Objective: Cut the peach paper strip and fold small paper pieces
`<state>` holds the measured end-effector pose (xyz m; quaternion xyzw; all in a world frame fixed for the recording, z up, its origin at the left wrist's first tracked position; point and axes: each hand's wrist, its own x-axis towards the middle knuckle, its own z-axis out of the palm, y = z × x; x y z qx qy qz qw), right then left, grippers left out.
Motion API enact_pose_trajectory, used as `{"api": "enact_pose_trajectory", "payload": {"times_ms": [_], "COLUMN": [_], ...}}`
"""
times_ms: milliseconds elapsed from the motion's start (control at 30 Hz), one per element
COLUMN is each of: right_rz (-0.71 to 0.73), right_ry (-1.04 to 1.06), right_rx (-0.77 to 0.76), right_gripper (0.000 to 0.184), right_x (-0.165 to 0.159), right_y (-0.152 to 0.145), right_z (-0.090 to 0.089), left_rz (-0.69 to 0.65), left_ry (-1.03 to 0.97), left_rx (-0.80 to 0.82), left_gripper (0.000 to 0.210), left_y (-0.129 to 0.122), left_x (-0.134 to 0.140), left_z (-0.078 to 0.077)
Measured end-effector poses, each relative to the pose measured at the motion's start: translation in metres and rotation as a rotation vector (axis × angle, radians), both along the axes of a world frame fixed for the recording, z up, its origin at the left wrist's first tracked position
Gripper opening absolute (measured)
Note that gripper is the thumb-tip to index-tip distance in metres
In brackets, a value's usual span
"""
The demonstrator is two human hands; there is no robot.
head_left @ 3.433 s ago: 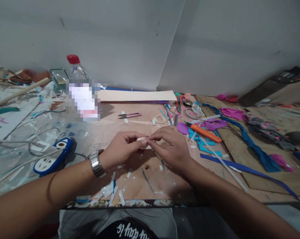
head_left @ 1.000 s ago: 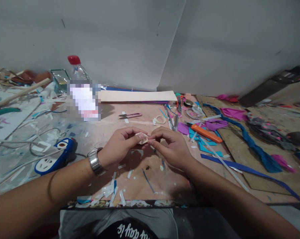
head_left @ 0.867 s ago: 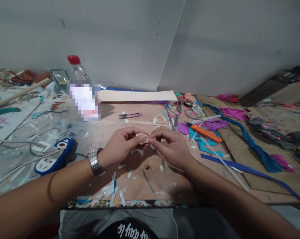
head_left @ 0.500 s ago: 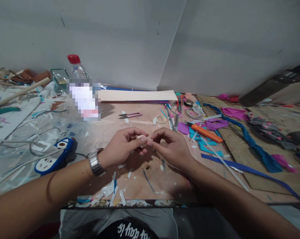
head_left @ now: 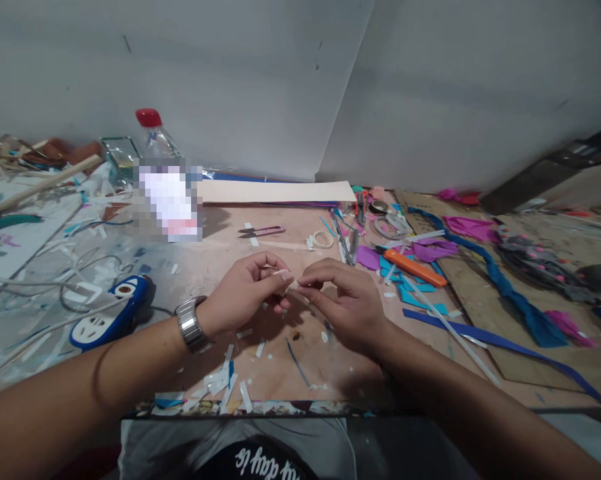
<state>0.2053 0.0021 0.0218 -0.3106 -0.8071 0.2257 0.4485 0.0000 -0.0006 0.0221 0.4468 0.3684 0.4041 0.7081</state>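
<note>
Over the middle of the worktable (head_left: 275, 353), my left hand (head_left: 248, 283) pinches a small pale piece (head_left: 286, 283) between thumb and fingers; it looks like folded paper or thin sheet, but its kind is unclear. My right hand (head_left: 343, 297) has thumb and forefinger closed together at the piece's right end. Most of the piece is hidden by my fingers. Beyond my hands lie pink-handled thread snips (head_left: 262, 231) and a small roll of tape (head_left: 323, 239). To the right of my right hand is an orange utility knife (head_left: 414, 267) on blue scraps.
A blue power strip (head_left: 113, 313) with white cables sits at the left. Behind stand a red-capped bottle (head_left: 149, 119) and a long cream sheet (head_left: 275, 192). Blue fabric strips (head_left: 500, 280) cross a wooden board (head_left: 510, 360) at the right. White scraps (head_left: 220, 381) litter the front edge.
My right hand's fingers have straightened slightly and its fingertips have closed on the right end of the pale piece. My left hand has barely moved.
</note>
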Motion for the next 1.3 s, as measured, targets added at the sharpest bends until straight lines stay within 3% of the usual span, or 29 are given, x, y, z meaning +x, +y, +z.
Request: {"api": "enact_pose_trajectory", "payload": {"times_ms": [267, 433, 600, 1000, 1300], "right_rz": [0.071, 0.142, 0.293, 0.031, 0.182], "right_ry": [-0.021, -0.031, -0.113, -0.094, 0.014], "right_rx": [-0.074, -0.074, -0.222, -0.365, -0.506], "right_gripper": [0.024, 0.010, 0.011, 0.010, 0.025], "right_x": [0.004, 0.007, 0.009, 0.002, 0.006], "right_y": [0.003, 0.009, 0.011, 0.005, 0.005], "right_z": [0.001, 0.000, 0.002, 0.004, 0.005], "left_rz": [0.002, -0.013, -0.106, -0.103, -0.065], "left_ry": [-0.020, -0.014, -0.003, -0.033, -0.096], "left_rx": [-0.011, -0.074, -0.117, -0.072, -0.065], "left_gripper": [0.031, 0.028, 0.029, 0.037, 0.026], "left_y": [0.001, 0.004, 0.005, 0.004, 0.003], "left_x": [-0.002, -0.003, -0.005, -0.005, -0.004], "left_z": [0.001, 0.003, 0.003, -0.006, -0.001]}}
